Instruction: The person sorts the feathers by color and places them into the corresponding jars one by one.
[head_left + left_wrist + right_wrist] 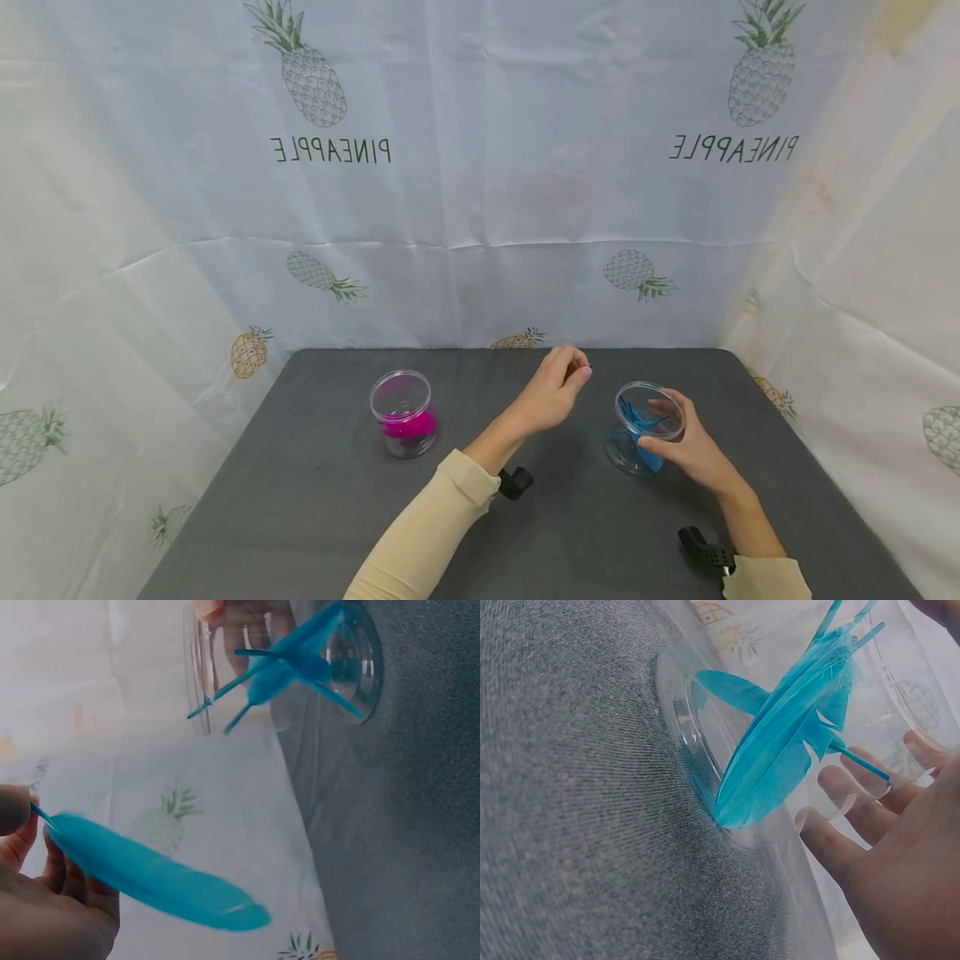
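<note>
In the left wrist view, a turquoise-blue feather [157, 874] is pinched at its quill between the thumb and fingertips of my left hand [546, 396]. That hand is in the air over the table, left of a clear jar with no lid [622, 462]. Around the jar's right side, my right hand [697, 454] curls its thumb and fingers. The jar stands on the table with several blue feathers [787, 750] inside, lying at different angles; some quills point up toward the rim.
A second clear jar [390, 398] with bright pink, feathery contents [408, 425] stands on the left of the dark grey table [300, 500]. A white sheet [480, 192] printed with pineapples hangs behind and along both sides. Black wrist devices [516, 483] are on both forearms.
</note>
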Demonstrator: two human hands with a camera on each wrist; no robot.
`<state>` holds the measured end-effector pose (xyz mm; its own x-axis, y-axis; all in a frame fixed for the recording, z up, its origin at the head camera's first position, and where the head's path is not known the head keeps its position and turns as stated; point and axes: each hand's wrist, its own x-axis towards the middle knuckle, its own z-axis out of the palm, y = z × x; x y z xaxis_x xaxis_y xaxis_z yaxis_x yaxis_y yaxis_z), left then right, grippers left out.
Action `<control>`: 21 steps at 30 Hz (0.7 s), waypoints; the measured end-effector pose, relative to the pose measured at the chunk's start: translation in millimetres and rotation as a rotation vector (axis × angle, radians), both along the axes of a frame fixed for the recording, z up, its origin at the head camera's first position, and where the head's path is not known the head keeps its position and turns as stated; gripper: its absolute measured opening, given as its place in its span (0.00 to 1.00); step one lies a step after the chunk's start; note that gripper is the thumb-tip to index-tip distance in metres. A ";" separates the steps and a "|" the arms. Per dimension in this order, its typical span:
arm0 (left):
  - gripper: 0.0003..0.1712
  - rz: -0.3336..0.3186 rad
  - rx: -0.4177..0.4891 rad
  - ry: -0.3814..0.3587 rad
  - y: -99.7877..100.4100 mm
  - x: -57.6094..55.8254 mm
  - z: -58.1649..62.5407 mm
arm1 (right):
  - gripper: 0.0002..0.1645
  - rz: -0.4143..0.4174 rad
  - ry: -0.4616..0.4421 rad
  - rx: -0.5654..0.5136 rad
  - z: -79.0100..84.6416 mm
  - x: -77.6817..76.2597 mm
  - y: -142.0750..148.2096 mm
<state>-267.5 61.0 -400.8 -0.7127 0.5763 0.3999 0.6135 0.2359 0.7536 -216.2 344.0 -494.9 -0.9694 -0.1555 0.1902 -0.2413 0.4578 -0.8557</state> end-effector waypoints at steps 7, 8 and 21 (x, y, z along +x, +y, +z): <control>0.08 0.002 0.079 -0.031 6.3 -0.3 1.5 | 0.59 -0.004 -0.004 -0.001 0.4 -0.6 -1.1; 0.08 0.007 0.089 -0.040 7.4 0.6 2.2 | 0.59 -0.003 -0.004 0.002 0.6 -0.4 -1.3; 0.09 0.044 0.404 -0.125 28.1 -1.4 3.7 | 0.59 -0.013 -0.014 0.021 0.5 -0.6 -0.8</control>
<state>-268.9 89.1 -397.1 -0.7903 0.3588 0.4967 0.5078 -0.0702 0.8586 -216.7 343.2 -494.4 -0.9739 -0.1467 0.1732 -0.2231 0.4787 -0.8492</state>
